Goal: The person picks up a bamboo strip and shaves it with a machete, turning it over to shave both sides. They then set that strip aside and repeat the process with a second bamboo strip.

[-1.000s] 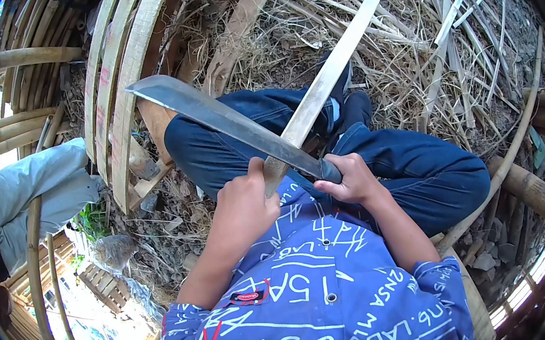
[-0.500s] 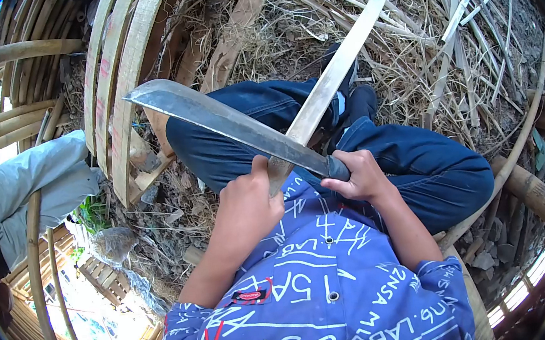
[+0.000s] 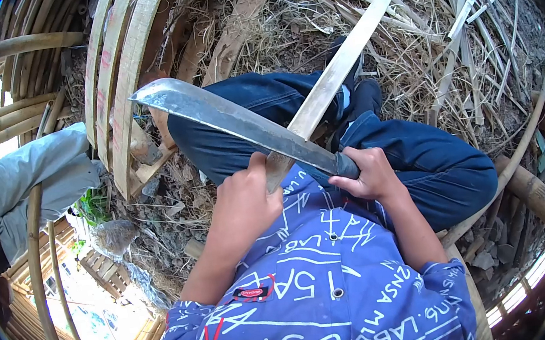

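A long pale bamboo strip [image 3: 341, 68] runs from my lap toward the upper right. My left hand [image 3: 244, 200] is wrapped round its near end, with the thumb up beside the blade. The machete [image 3: 233, 122] lies across the strip, its broad tip pointing to the upper left over my leg. My right hand [image 3: 367, 174] grips the machete's dark handle [image 3: 347, 166]. Where blade and strip cross, the blade hides part of the strip, just beyond my left hand.
Curved planks [image 3: 130, 72] stand at the upper left. Another person's light trouser leg [image 3: 37, 173] is at the left. Straw and thin strips [image 3: 410, 80] litter the ground ahead. Thick bamboo poles [image 3: 541, 196] lie at the right.
The machete and my right hand have shifted slightly to the right and down. My left hand still holds the strip in nearly the same place.
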A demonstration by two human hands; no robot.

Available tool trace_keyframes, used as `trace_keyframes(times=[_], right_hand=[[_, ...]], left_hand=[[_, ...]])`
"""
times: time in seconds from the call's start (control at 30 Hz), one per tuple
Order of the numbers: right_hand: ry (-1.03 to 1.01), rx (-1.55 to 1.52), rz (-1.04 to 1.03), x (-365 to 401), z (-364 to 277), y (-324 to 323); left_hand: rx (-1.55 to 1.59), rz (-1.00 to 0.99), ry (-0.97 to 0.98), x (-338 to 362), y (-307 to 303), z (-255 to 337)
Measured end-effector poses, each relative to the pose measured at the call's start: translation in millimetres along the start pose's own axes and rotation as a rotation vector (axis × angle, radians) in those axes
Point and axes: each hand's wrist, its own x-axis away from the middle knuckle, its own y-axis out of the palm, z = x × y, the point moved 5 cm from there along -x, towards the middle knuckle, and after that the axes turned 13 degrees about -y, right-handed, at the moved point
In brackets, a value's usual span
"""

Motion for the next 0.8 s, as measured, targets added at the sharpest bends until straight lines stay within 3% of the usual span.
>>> trace_keyframes(times=[0.8], right_hand=[[-0.012,0.141,-0.015,13,-4,-19]], left_hand=[[0.021,-0.038,0.012,4,-6,-4]])
